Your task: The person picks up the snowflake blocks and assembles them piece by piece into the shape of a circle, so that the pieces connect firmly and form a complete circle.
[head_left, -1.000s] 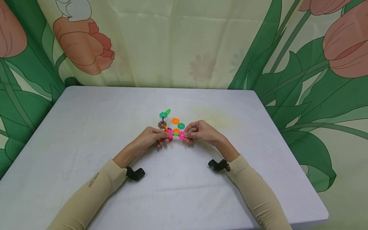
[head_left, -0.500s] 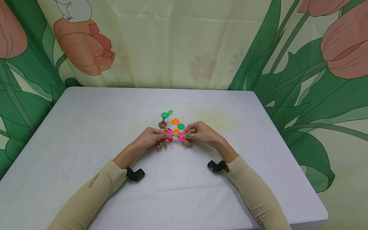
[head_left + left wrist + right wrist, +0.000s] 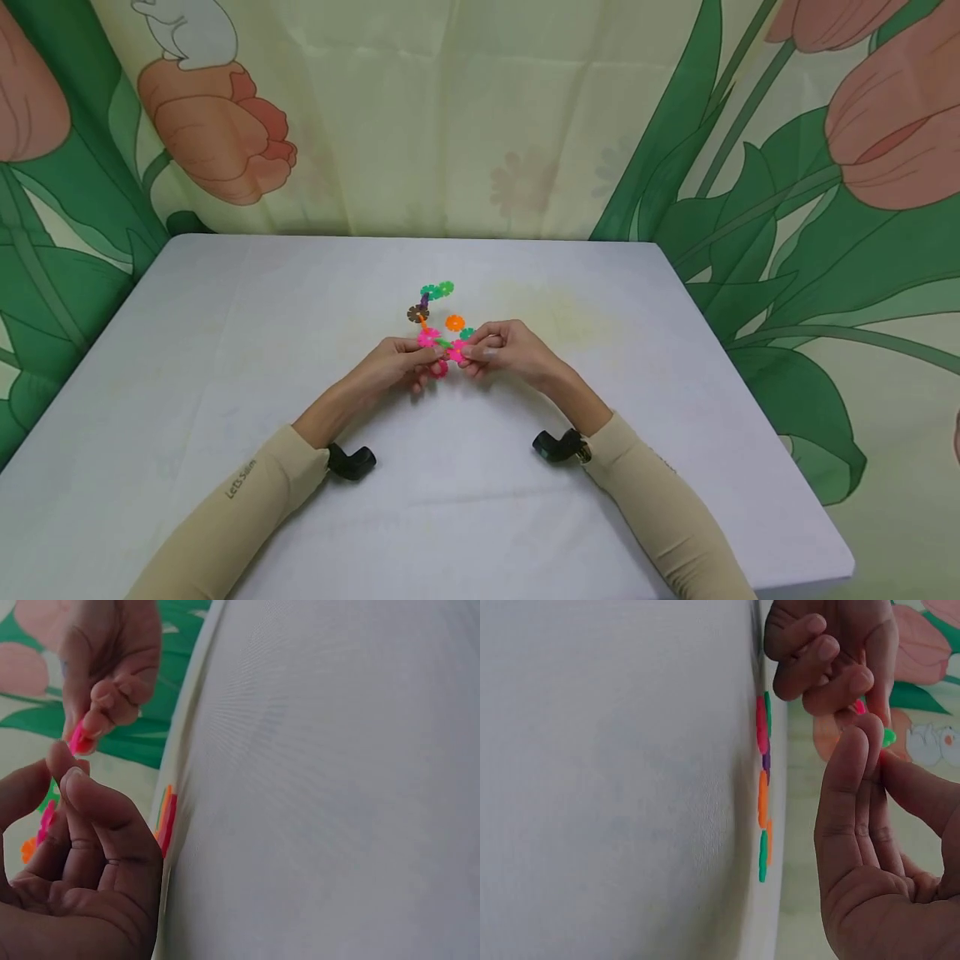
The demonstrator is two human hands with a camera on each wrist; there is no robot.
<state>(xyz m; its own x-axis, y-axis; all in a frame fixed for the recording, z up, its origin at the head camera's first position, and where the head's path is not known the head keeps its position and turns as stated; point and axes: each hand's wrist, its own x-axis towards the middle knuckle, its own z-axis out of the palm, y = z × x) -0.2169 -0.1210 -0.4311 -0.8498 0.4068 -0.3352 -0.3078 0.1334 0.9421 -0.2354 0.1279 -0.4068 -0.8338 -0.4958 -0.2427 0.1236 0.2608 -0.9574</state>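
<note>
Flower-shaped plastic discs are joined in a chain held up over the table. A light green disc (image 3: 447, 288) and a teal one (image 3: 430, 292) form its far end, followed by purple, a brown disc (image 3: 416, 314), orange and a pink disc (image 3: 428, 337). A green disc (image 3: 444, 343) links that pink one to a second pink disc (image 3: 457, 353) at the near end. My right hand (image 3: 512, 348) pinches this second disc between thumb and fingers. With thumb and forefinger, my left hand (image 3: 393, 363) pinches the chain right by the green disc; fingertips hide the exact spot.
Loose discs lie on the white-covered table (image 3: 247, 333) beyond and below the hands: an orange disc (image 3: 455, 322), a teal disc (image 3: 467, 333) and a deep pink disc (image 3: 438, 369). A printed floral curtain (image 3: 420, 125) hangs behind the table's far edge.
The chain has turned, its first pink disc swinging left and away from the left fingertips. Those fingertips now sit closer to the second pink disc. The right hand has shifted slightly left.
</note>
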